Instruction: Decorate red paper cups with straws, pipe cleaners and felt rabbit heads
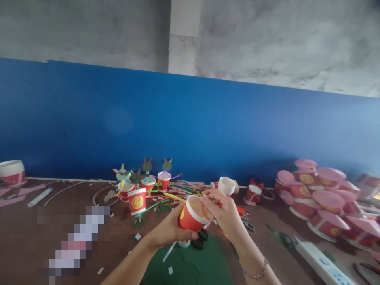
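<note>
The left hand (170,228) is closed around the red paper cup (191,220), above the green sheet (215,266), probably to keep it steady. The right hand (222,208) is at its rim; whether its fingers pinch something, I cannot tell.

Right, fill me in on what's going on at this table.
The left hand holds a tilted red-and-white cup, with the right hand at its rim. An orange strip shows inside. Beyond, to the left, are cups with animal-head cutouts; pink-topped cups are piled at the right.
</note>
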`<state>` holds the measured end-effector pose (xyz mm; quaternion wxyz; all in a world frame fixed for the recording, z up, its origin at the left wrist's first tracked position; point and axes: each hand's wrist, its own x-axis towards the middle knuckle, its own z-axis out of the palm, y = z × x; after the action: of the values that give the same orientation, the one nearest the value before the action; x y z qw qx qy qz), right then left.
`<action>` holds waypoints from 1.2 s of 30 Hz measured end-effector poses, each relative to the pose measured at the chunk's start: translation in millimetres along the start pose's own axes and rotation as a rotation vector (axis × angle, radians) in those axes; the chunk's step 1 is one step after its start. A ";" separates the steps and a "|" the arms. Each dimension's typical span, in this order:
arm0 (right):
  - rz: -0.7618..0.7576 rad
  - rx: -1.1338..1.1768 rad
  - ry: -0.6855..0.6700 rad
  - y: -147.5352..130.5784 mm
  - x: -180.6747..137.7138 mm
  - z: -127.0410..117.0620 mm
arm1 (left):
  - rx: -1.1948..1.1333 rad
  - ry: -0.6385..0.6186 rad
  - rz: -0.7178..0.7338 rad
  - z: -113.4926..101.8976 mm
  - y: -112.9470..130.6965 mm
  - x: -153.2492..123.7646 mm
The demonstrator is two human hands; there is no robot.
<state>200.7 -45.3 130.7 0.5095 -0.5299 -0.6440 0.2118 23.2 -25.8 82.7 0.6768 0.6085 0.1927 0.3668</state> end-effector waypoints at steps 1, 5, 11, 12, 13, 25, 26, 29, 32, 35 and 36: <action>0.001 -0.012 -0.009 1.1 0.8 0.0 | 0.005 -0.001 -0.002 -0.3 -0.2 0.0; -0.030 -0.033 -0.061 3.2 2.9 0.5 | -0.013 -0.015 0.008 2.6 1.4 -0.8; -0.133 -0.073 0.097 -9.7 -3.7 -3.3 | -0.025 0.076 0.014 6.6 3.7 1.1; -0.175 -0.082 0.174 -13.1 -6.3 -4.5 | -0.025 0.122 0.022 5.8 3.2 1.9; -0.213 -0.086 0.245 -16.4 -9.1 -5.6 | -0.027 0.179 0.034 4.7 2.4 2.7; 0.043 -0.229 -0.415 -1.5 -14.3 23.0 | -0.258 0.504 0.101 4.2 0.5 8.2; 0.063 -0.237 -0.474 1.1 -15.6 26.2 | -0.264 0.502 0.112 4.8 0.5 8.7; 0.119 -0.256 -0.565 7.7 -20.7 32.7 | -0.285 0.487 0.161 5.0 0.1 9.8; 0.165 -0.192 -0.593 13.4 -23.7 36.4 | -0.302 0.479 0.182 4.5 0.6 10.2; 0.198 -0.101 -0.593 17.2 -23.9 40.7 | -0.299 0.491 0.165 4.4 1.6 9.8; 0.201 -0.079 -0.580 17.8 -23.7 42.4 | -0.296 0.497 0.161 4.3 1.7 9.6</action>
<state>169.8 -49.1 89.4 0.2599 -0.5278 -0.7148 0.3781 32.1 -21.7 86.8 0.6591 0.4082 0.2480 0.5809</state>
